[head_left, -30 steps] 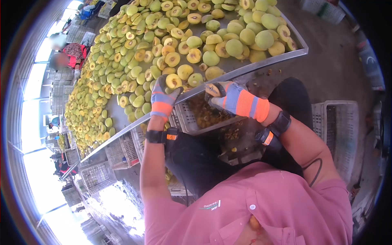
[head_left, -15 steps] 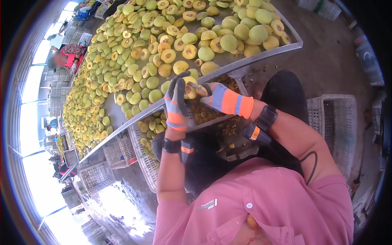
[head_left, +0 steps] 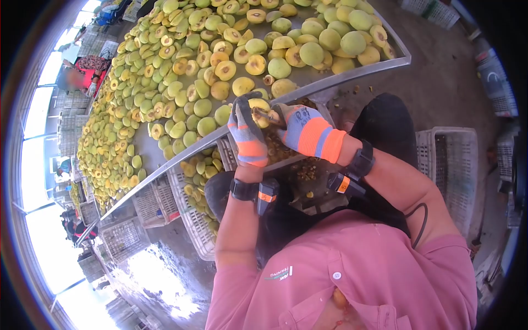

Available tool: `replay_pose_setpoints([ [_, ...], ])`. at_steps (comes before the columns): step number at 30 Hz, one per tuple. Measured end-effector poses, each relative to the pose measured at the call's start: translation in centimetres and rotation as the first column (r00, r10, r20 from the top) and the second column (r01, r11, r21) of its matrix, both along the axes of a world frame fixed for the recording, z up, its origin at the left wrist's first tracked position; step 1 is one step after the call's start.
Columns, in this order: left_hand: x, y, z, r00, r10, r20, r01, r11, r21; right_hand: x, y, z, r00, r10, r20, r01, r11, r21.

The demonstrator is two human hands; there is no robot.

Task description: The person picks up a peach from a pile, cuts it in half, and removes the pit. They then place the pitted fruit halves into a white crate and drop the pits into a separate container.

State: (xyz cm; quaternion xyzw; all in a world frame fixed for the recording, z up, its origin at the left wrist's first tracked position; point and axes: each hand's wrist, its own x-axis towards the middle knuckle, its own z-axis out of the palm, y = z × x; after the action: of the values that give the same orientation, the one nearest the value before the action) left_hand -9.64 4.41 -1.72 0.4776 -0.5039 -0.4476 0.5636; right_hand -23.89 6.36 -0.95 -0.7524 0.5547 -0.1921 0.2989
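**Halved Fruit Held Above the Pit Crate for Tool Work**

A yellow fruit half [head_left: 258, 105] is gripped in the gloved left hand [head_left: 248, 135], with the fingers curled around its back so that the cut face is presented toward the other hand. The fruit is held just off the near edge of the metal table [head_left: 352, 77], directly above a pale slatted crate [head_left: 242, 157] in which brown pits and scraps are seen; in this position, anything removed is judged to fall into that crate rather than onto the table.

The gloved right hand [head_left: 308, 129] is closed around a small tool [head_left: 268, 114], whose tip is set against the cut face. The tool's exact form cannot be told.

The table surface is covered with green-yellow fruit [head_left: 311, 53] and cut halves [head_left: 225, 70], within reach of the left hand. A second crate [head_left: 192, 203], lower and to the left, holds further halves. An empty-looking crate [head_left: 451, 165] stands at the right. Another person [head_left: 82, 74] is seated well apart at the far side.
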Motion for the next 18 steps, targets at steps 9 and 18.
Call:
replay_pose_setpoints([
  [9,-0.4,1.0,0.8,0.993,0.065,0.102,-0.074,0.993,0.087,1.6,0.5,-3.7,0.922,-0.05,0.384,-0.046,0.97,0.238],
  [18,0.8,0.9,2.6,0.933,-0.18,0.31,0.223,0.968,-0.11,-2.5,0.8,-0.5,0.364,-0.519,0.773,-0.774,0.293,0.561],
])
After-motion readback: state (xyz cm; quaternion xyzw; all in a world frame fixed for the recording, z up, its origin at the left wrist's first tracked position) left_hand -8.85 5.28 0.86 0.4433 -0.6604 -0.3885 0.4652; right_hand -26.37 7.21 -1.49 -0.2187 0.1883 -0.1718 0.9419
